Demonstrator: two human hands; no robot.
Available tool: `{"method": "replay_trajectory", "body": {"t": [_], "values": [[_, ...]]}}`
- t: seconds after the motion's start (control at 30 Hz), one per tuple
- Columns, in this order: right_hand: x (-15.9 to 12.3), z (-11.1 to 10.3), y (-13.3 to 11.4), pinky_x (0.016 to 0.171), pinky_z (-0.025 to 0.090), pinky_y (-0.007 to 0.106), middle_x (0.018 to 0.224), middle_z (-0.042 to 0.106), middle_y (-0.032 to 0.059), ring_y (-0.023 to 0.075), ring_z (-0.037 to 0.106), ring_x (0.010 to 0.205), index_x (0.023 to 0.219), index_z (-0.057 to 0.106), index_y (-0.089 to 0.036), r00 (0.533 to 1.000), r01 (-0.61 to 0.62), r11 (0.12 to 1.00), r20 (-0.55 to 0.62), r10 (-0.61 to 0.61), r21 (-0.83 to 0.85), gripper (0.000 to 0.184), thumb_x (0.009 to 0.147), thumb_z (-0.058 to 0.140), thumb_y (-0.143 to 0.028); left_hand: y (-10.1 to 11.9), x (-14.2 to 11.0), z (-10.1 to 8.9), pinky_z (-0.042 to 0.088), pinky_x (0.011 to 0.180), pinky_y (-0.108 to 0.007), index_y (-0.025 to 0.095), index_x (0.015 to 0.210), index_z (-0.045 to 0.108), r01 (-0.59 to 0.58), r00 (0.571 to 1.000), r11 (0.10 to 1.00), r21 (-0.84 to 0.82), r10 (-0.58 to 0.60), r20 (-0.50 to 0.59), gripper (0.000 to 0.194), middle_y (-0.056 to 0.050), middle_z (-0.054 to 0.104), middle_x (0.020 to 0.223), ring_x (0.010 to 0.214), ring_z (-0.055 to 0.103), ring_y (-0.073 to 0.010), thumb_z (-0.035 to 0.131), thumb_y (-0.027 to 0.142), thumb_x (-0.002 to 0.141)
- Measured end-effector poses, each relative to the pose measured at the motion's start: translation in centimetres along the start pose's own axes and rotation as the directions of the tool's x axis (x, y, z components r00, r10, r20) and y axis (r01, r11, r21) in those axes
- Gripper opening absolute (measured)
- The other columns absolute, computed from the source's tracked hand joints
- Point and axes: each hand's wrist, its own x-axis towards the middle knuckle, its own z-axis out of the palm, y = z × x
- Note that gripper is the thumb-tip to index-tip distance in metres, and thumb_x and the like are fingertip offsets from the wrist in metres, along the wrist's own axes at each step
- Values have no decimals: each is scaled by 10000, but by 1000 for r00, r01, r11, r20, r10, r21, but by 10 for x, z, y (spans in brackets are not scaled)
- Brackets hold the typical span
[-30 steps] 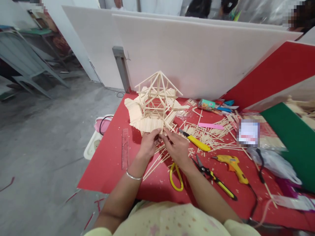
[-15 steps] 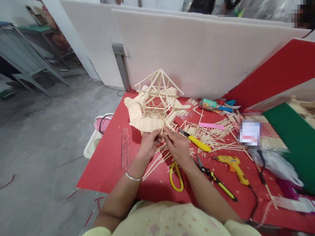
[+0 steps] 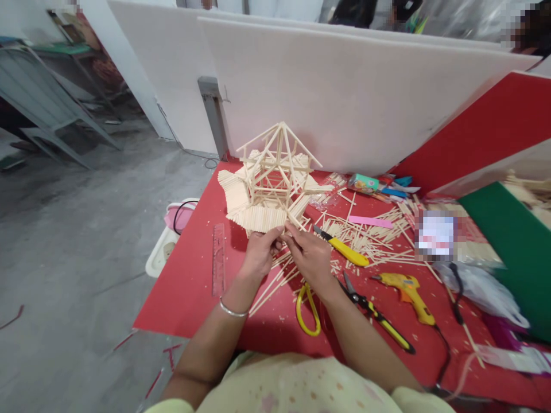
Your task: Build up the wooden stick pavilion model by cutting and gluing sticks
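A pagoda-like model (image 3: 263, 217) built of pale wooden sticks stands on the red tabletop, its open roof frame rising to a point. My left hand (image 3: 261, 250) is closed at the model's near edge, thumb and fingers pinched against the slatted lower roof. Beside it, my right hand (image 3: 310, 255) is closed too, its fingertips pinching at the same near corner. The fingers hide whatever small piece lies between them. Long loose sticks (image 3: 273, 285) lie under and between my wrists.
Right of my hands lie a yellow utility knife (image 3: 350, 252), pliers-like cutters (image 3: 383, 324), a yellow glue gun (image 3: 408, 292) and scattered sticks (image 3: 387, 229). A yellow handle loop (image 3: 317, 324) rests between my forearms. A clear ruler (image 3: 218, 261) lies left. White boards (image 3: 344, 97) stand behind.
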Motion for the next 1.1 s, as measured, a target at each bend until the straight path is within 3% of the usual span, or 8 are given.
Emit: {"method": "replay_trajectory", "body": {"t": [1.1], "values": [[4, -6, -2, 787, 528, 305, 1078, 773, 55, 188, 723, 863, 1352, 628, -266, 999, -14, 1000, 40, 14, 1, 393, 993, 538, -398, 1, -2, 0, 320, 421, -185, 103, 633, 671, 18, 1000, 999, -29, -18, -4, 232, -14, 608, 517, 430, 484, -60, 840, 261, 613]]}}
